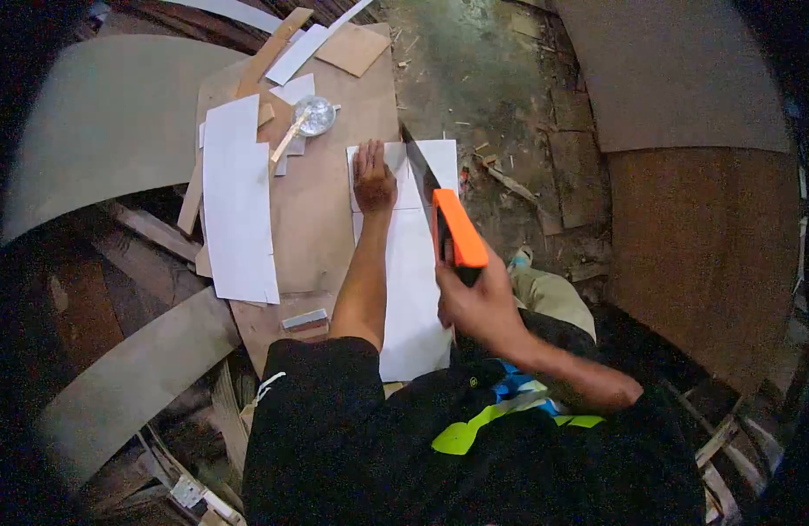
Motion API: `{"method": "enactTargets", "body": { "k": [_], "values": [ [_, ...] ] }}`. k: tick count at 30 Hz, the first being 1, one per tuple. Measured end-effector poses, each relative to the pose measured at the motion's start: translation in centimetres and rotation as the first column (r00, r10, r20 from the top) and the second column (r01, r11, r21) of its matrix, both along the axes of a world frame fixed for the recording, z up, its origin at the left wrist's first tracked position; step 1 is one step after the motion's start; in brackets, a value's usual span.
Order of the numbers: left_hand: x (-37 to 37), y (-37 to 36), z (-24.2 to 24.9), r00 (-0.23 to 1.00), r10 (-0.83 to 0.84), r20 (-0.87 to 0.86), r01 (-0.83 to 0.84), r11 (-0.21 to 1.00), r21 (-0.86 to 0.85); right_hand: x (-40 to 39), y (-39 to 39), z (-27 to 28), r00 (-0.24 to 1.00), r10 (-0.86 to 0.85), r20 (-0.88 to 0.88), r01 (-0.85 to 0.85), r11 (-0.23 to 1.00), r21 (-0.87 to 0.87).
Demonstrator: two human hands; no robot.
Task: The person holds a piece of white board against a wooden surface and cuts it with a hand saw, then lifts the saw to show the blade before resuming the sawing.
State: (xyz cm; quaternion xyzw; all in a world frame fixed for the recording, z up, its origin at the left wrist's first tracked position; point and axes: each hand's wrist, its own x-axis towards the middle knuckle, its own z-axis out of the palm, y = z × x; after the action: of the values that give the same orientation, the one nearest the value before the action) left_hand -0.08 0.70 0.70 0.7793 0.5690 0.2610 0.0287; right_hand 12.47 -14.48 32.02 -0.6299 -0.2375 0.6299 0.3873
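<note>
My right hand [481, 302] is wrapped round the orange handle of a handsaw [459, 230]. The saw's dark blade slants up and left across the white board [411, 280], near a slit in the board's far part. On that board's far left, my left hand [375, 180] lies palm down with its fingers stretched out, holding nothing. A thin line crosses the board just below this hand. The exact contact between saw teeth and board is hard to make out.
The wooden worktable [312, 219] carries another white panel [238, 202], a silvery bowl [315, 117] with a wooden stick, a small grey block [304, 320] and offcuts. Large brown sheets [694, 237] stand at right. Scraps litter the floor [474, 88]; my foot [521, 258] is beside the table.
</note>
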Motion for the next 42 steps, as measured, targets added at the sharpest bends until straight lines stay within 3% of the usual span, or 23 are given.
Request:
{"method": "enactTargets", "body": {
  "k": [2, 5, 8, 9, 11, 14, 15, 18, 19, 23, 27, 29, 30, 34, 36, 40, 41, 42],
  "values": [
    [0.0, 0.0, -0.2, 1.0, 0.007, 0.001, -0.007, 1.0, -0.009, -0.6, -2.3, 1.3, 0.999, 0.011, 0.048, -0.017, 0.992, 0.122],
    [0.1, 0.3, -0.3, 1.0, 0.004, 0.007, -0.004, 1.0, 0.001, -0.5, -3.3, 4.7, 0.999, 0.002, -0.048, 0.0, 0.999, 0.054],
    [0.2, 0.1, 0.0, 0.999, 0.005, 0.049, -0.004, 1.0, -0.005, -0.1, -2.9, 5.3, 1.0, 0.027, 0.011, -0.027, 0.999, -0.035],
    [0.3, 0.0, 0.2, 0.998, 0.01, 0.069, -0.009, 1.0, -0.013, -0.3, -2.7, 4.9, 0.999, 0.023, 0.046, -0.025, 0.999, 0.045],
    [0.3, 0.0, 0.0, 0.998, 0.018, 0.06, -0.017, 1.0, -0.019, -1.2, -2.3, 2.6, 0.994, 0.009, 0.113, -0.032, 0.979, 0.203],
    [0.3, 0.1, 0.1, 0.998, 0.006, 0.059, -0.005, 1.0, -0.016, -1.7, 0.8, -9.1, 0.935, 0.047, 0.352, -0.106, 0.983, 0.15],
    [0.2, 0.2, 0.1, 0.998, 0.006, 0.062, -0.005, 1.0, -0.009, -2.1, 1.9, -12.7, 0.921, -0.027, 0.388, -0.1, 0.947, 0.304],
    [0.3, 0.0, 0.5, 0.999, 0.023, 0.035, -0.022, 1.0, -0.009, -3.4, 3.5, -12.7, 0.978, -0.028, 0.206, -0.015, 0.98, 0.2],
    [0.2, -0.1, 0.6, 0.998, 0.01, 0.058, -0.011, 1.0, 0.016, -3.4, 3.8, -12.7, 0.963, -0.035, 0.268, -0.025, 0.976, 0.216],
    [0.1, 0.2, 0.6, 0.998, 0.012, 0.057, -0.012, 1.0, -0.004, -1.5, 3.7, -11.4, 0.984, -0.081, 0.156, 0.064, 0.991, 0.115],
    [0.3, 0.9, 0.3, 0.998, 0.011, 0.06, -0.011, 1.0, 0.005, -0.8, 4.5, -11.0, 0.985, -0.056, 0.165, 0.039, 0.993, 0.108],
    [-0.3, -1.0, 0.0, 0.999, 0.008, 0.046, -0.006, 0.999, -0.035, -0.9, 4.0, -8.8, 0.986, -0.056, 0.159, 0.056, 0.998, 0.006],
    [-0.1, -0.6, 0.3, 0.999, 0.008, 0.04, -0.007, 0.999, -0.033, -0.5, 4.6, -10.7, 0.971, -0.044, 0.233, 0.027, 0.997, 0.074],
    [0.0, 0.2, -0.3, 1.0, 0.004, 0.025, -0.003, 1.0, -0.031, 2.5, 11.1, -7.4, 0.989, 0.097, 0.114, -0.097, 0.995, -0.006],
    [0.0, 0.2, -0.4, 1.0, 0.009, 0.017, -0.008, 1.0, -0.025, 2.7, 13.3, -7.5, 0.994, 0.084, 0.075, -0.085, 0.996, 0.023],
    [0.1, 0.1, -0.2, 1.0, 0.014, 0.016, -0.014, 1.0, -0.004, 1.5, 13.0, -8.1, 0.991, 0.116, 0.073, -0.121, 0.991, 0.063],
    [0.2, 0.2, -0.1, 1.0, 0.019, 0.022, -0.019, 1.0, -0.005, 0.5, 11.6, -8.0, 0.988, 0.089, 0.129, -0.094, 0.995, 0.03],
    [0.2, 0.2, 0.0, 0.999, 0.024, 0.029, -0.024, 1.0, -0.007, -0.4, 9.5, -9.2, 0.992, 0.012, 0.128, -0.027, 0.993, 0.116]
  ]
}}
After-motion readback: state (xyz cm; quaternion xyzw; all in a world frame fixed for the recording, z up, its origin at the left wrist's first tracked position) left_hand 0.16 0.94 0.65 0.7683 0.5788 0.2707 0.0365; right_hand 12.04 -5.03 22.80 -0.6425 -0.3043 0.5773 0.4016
